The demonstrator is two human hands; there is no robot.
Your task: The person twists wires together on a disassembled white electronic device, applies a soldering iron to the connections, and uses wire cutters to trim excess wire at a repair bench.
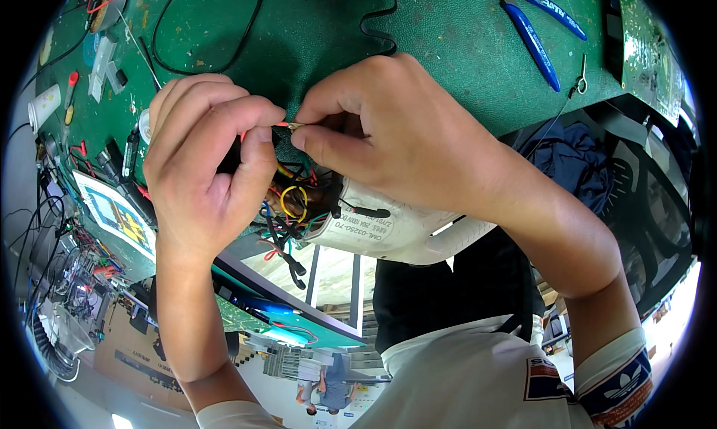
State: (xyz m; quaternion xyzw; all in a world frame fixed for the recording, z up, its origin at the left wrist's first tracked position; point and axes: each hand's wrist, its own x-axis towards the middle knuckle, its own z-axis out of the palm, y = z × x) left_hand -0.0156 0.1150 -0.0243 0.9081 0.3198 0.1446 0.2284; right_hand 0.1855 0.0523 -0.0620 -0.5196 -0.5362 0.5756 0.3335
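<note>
— Pinching, both of them: the left hand (205,156) is pressing thumb and forefinger together on a thin red wire (281,124), and the right hand (388,130) is nipping the bare tip of that wire from the other side.

— Where is the wire sitting?

— Between the two hands, above the near edge of the green workbench (448,48). It is running down into a bundle of coloured wires (293,201) that is coming out of a white device (396,231), which is lying under the right hand and hanging partly over the bench edge.

— Is anything crowding them?

— Blue-handled pliers (534,33) are lying well apart, up at the far right. A black cable (246,33) is looping on the mat beyond the left hand, and a small white cup (43,104) is standing near the left rim among loose parts. The green mat between the pliers and the hands is showing bare. A printed card (116,212) is lying at the left edge, just beside the left wrist.
</note>
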